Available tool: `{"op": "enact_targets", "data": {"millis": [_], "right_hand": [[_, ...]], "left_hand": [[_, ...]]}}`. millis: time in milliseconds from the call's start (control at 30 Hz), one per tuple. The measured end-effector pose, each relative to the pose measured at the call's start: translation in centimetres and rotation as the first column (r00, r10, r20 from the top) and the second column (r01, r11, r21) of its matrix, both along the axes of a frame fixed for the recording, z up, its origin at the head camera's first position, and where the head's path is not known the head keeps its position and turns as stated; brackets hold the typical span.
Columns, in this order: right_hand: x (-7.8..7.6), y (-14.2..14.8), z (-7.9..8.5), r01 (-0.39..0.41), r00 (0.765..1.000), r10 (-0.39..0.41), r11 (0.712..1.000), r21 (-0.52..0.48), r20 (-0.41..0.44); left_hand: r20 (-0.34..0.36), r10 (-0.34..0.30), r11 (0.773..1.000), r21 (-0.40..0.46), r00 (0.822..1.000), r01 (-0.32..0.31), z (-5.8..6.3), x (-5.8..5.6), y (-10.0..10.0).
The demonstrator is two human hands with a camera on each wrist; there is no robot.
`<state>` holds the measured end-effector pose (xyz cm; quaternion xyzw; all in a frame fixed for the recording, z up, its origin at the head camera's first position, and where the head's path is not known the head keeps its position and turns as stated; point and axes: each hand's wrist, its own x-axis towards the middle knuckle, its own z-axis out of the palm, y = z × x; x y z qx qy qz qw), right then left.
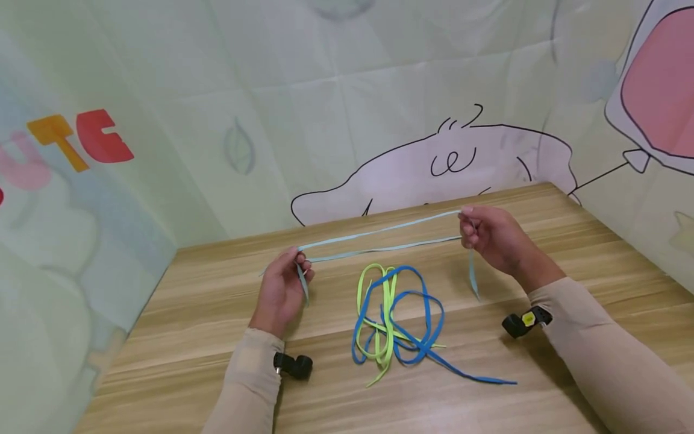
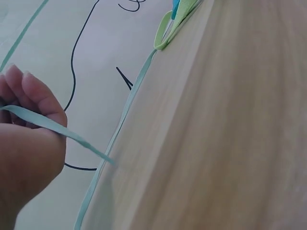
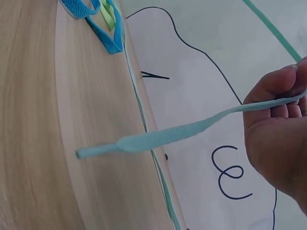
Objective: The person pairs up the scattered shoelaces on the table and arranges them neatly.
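Observation:
A pale aqua shoelace (image 1: pixel 379 230) is stretched between my two hands above the table. My left hand (image 1: pixel 281 289) pinches it near one end, and a short tail (image 2: pixel 62 128) hangs out below the fingers. Near the other end my right hand (image 1: pixel 490 238) pinches it between thumb and fingers, its tipped tail (image 3: pixel 163 136) dangling toward the tabletop. A second aqua lace (image 1: pixel 379 249) lies along the table behind the hands, partly hidden by them. In front of it, between my forearms, a blue shoelace (image 1: pixel 426 301) and a yellow-green shoelace (image 1: pixel 387 301) lie loosely looped over each other.
The wood-grain table (image 1: pixel 206 337) meets a printed fabric wall (image 1: pixel 271 132) at its back edge and left side. Black wrist cameras (image 1: pixel 295 366) are strapped over both beige sleeves, just above the tabletop.

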<state>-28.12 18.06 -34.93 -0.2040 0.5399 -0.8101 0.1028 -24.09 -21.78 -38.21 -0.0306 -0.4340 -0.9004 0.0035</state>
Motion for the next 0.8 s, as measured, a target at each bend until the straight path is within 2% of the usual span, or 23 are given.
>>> {"op": "enact_targets", "data": {"millis": [133,367,800], "right_hand": [[-0.2,0.1,-0.3,0.003,0.999,-0.002,1.000,-0.026,0.032],[-0.3,0.4,-0.7,0.027,0.999,-0.026,0.999,-0.036,0.046],[-0.5,1.5,-0.7,0.108,0.991,-0.110,0.994,0.029,0.081]], "left_hand": [[0.030,0.048,0.999,-0.013,0.998,-0.048,-0.1,-0.1,-0.3],[0.073,0.096,0.995,-0.047,0.993,-0.093,-0.1,-0.3,-0.5],[0.152,0.163,0.986,-0.053,0.975,-0.157,0.0,-0.7,-1.1]]}}
